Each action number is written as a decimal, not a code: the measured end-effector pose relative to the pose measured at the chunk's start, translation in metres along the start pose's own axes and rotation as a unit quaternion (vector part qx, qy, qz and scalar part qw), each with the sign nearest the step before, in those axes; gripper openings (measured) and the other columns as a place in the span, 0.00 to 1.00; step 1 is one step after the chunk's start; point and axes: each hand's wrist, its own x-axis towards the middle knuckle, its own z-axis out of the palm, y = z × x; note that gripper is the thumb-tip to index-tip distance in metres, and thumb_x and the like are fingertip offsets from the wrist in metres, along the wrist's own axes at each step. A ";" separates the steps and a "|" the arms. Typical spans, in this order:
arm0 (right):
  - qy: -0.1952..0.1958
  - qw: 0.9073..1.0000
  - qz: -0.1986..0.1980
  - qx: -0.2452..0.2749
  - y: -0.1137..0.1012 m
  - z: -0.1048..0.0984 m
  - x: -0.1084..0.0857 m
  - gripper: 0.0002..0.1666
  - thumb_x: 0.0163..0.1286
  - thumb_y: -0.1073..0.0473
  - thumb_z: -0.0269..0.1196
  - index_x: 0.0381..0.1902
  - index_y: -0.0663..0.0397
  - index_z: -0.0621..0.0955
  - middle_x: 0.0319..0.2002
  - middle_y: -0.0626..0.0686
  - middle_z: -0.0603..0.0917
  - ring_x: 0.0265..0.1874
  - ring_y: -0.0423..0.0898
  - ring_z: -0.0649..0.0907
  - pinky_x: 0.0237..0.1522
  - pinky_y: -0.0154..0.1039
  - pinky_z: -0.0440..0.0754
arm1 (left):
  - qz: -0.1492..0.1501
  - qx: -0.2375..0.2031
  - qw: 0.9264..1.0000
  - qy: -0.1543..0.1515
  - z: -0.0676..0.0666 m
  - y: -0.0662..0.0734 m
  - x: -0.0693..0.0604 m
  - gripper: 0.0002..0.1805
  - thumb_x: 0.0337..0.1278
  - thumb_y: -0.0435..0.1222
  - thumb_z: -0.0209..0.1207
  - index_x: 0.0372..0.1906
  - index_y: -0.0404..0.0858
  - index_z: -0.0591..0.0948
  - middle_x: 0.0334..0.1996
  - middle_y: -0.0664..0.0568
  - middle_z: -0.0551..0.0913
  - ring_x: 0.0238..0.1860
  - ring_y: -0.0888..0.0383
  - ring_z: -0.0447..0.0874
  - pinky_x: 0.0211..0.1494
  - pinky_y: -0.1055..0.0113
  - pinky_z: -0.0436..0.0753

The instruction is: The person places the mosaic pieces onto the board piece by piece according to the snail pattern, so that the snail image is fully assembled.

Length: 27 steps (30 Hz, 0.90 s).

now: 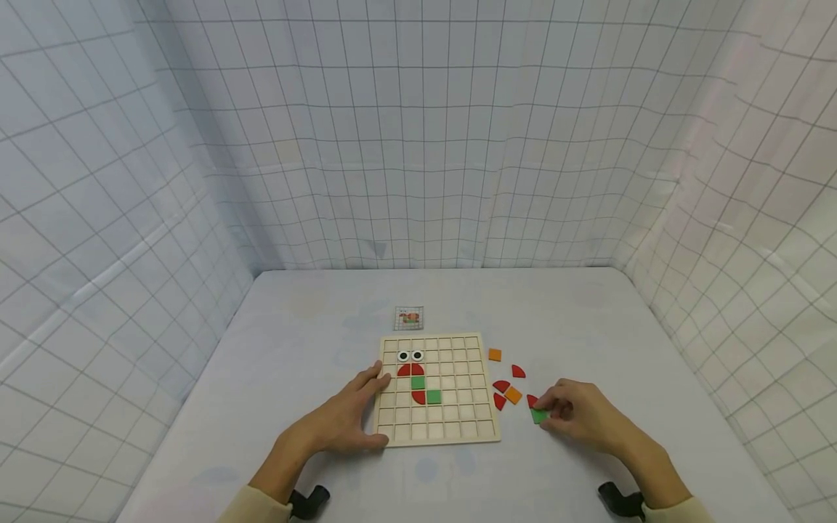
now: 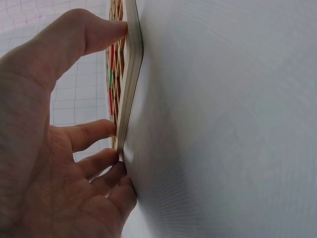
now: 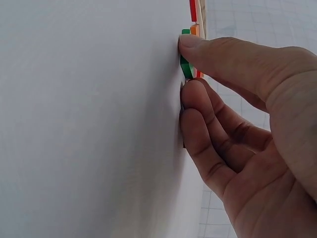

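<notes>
A pale wooden grid board [image 1: 458, 425] lies on the table. On it are two round eye pieces [image 1: 410, 356], red quarter-round tiles [image 1: 418, 397] and green square tiles [image 1: 434, 396]. My left hand [image 1: 349, 418] rests along the board's left side with thumb and fingers spread; the left wrist view shows the thumb [image 2: 99, 37] and fingertips touching its edge. To the board's right, my right hand [image 1: 585, 418] pinches a green square tile [image 1: 539, 416] at the tabletop. The right wrist view shows the thumb [image 3: 218, 52] over that green tile [image 3: 186, 67]; its far side is hidden by the fingers.
Between board and right hand lie loose red quarter-round tiles [image 1: 518, 371] and orange square tiles [image 1: 513, 395]. One red tile [image 1: 532, 400] lies against the right fingertips. Behind the board is a small picture card [image 1: 408, 318]. Grid-patterned white curtains [image 1: 418, 145] surround the table.
</notes>
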 end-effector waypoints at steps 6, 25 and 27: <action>-0.013 1.000 0.003 -0.003 -0.002 0.002 0.002 0.14 0.66 0.63 0.86 0.45 0.46 0.94 0.40 0.40 0.90 0.35 0.29 0.81 0.39 0.29 0.86 | 0.001 0.001 1.000 0.000 0.001 -0.002 0.000 0.63 0.58 0.55 0.81 0.94 0.39 0.64 0.98 0.40 0.52 0.96 0.34 0.57 0.90 0.31 0.73; -0.037 0.999 0.010 -0.005 -0.003 0.007 0.010 0.16 0.67 0.61 0.86 0.45 0.47 0.89 0.39 0.40 0.86 0.35 0.31 0.81 0.38 0.30 0.85 | 0.004 -0.003 1.000 -0.001 0.001 -0.003 0.000 0.63 0.60 0.54 0.81 0.94 0.38 0.63 0.98 0.39 0.51 0.97 0.33 0.56 0.90 0.30 0.72; -0.036 0.999 0.013 -0.007 -0.004 0.007 0.012 0.16 0.67 0.60 0.86 0.44 0.47 0.88 0.39 0.40 0.86 0.35 0.30 0.81 0.39 0.29 0.86 | 0.005 -0.004 1.000 -0.001 0.001 -0.003 0.000 0.63 0.60 0.54 0.81 0.94 0.38 0.63 0.98 0.40 0.51 0.97 0.33 0.55 0.91 0.30 0.71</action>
